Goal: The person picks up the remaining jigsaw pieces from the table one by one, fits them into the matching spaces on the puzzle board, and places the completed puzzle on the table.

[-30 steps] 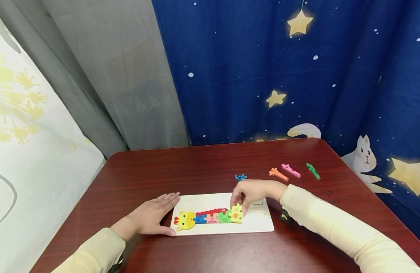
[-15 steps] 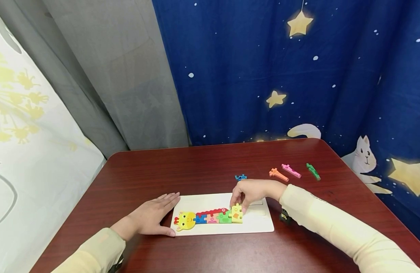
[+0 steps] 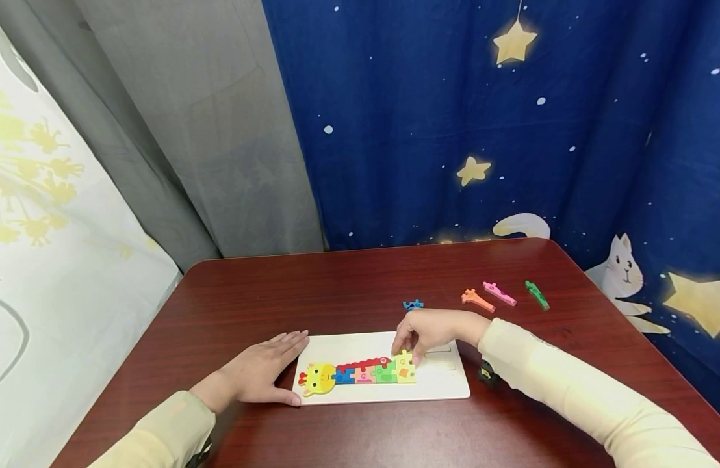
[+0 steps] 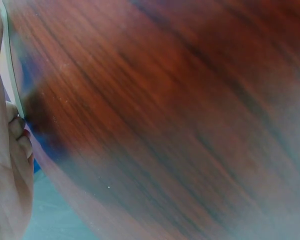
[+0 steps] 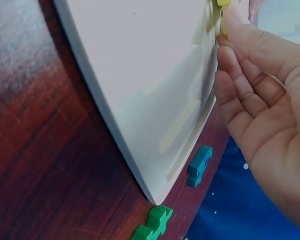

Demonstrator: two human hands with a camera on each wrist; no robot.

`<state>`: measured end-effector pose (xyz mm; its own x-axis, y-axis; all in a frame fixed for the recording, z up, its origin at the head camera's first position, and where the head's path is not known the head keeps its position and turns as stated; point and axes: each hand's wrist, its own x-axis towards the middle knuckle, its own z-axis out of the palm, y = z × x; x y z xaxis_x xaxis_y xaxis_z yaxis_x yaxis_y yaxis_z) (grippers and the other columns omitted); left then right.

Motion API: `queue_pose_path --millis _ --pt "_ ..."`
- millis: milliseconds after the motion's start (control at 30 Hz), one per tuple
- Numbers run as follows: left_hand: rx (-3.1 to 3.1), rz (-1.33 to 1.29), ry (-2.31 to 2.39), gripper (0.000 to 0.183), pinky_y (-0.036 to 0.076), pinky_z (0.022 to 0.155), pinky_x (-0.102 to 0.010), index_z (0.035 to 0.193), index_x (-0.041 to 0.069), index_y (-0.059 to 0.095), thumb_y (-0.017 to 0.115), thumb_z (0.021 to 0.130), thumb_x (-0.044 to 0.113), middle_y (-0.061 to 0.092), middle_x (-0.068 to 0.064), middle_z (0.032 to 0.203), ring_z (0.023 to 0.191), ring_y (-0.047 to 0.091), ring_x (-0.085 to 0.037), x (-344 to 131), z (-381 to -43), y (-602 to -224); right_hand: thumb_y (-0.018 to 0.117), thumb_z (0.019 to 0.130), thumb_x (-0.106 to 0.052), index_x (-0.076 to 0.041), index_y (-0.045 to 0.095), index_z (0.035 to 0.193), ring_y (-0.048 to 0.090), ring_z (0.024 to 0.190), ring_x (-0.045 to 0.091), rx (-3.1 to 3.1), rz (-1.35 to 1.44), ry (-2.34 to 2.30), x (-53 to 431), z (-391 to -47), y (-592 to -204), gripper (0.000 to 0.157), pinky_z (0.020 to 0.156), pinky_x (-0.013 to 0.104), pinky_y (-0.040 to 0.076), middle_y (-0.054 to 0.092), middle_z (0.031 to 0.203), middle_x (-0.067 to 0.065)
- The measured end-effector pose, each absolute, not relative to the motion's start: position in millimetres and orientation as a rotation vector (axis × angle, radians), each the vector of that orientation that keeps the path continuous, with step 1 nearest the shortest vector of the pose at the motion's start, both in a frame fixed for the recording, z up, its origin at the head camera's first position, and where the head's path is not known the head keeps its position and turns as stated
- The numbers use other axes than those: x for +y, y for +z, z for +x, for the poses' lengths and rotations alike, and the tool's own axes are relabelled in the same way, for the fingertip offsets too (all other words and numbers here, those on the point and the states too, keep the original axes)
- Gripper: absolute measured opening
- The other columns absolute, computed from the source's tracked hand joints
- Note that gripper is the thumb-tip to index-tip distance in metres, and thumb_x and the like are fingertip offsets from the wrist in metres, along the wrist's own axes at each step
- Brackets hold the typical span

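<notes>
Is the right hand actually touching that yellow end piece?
Touching. The right wrist view shows the right hand pinching the yellow end piece between thumb and fingers.

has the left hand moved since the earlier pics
No visible shift: in the head view, the left hand stays at the white board's left end, in the same place against the table.

A yellow puzzle piece (image 3: 404, 371) with an orange mark is pinched by the right hand (image 3: 429, 328) on the white board (image 3: 442, 388), right of its centre. The board is touched at its left edge by the left hand (image 3: 259, 369). Near that edge a yellow giraffe head (image 3: 318, 378) is set, followed along the board by blue, pink and green pieces (image 3: 366, 376), bordered by a red strip (image 3: 362, 363).
</notes>
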<state>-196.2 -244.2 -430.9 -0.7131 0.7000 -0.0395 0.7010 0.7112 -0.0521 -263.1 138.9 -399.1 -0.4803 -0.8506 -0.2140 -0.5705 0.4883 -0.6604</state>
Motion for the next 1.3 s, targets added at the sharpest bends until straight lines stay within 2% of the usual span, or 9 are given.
queue_pose_path --millis 100,400,1300 --pt "2.901 1.214 -0.095 0.108 0.033 0.11 -0.042 0.152 0.005 0.032 0.041 0.079 0.084 0.03 -0.008 0.156 0.141 0.03 -0.025 -244.4 -196.1 -431.0 0.082 0.075 -0.003 -0.014 0.077 0.102 0.059 0.079 0.009 2.215 -1.155 -0.722 139.6 -262.3 -399.9 0.029 0.074 0.024 0.052 0.068 0.091 -0.012" --pt "2.869 1.141 -0.116 0.11 0.028 0.113 -0.038 0.154 0.009 0.026 0.037 0.077 0.087 0.024 -0.004 0.159 0.144 0.023 -0.021 -243.8 -196.5 -430.9 0.083 0.075 -0.006 -0.016 0.077 0.097 0.058 0.078 0.009 2.221 -1.172 -0.757 142.7 -264.2 -406.1 0.025 0.072 0.025 0.052 0.066 0.085 -0.011" --pt "2.865 1.132 -0.123 0.111 0.028 0.113 -0.039 0.155 0.009 0.026 0.037 0.077 0.087 0.023 -0.005 0.159 0.144 0.023 -0.021 -243.3 -198.0 -431.2 0.083 0.076 -0.005 -0.016 0.078 0.097 0.056 0.078 0.013 2.179 -1.124 -0.829 145.8 -267.4 -412.5 0.024 0.071 0.025 0.05 0.066 0.087 -0.006"
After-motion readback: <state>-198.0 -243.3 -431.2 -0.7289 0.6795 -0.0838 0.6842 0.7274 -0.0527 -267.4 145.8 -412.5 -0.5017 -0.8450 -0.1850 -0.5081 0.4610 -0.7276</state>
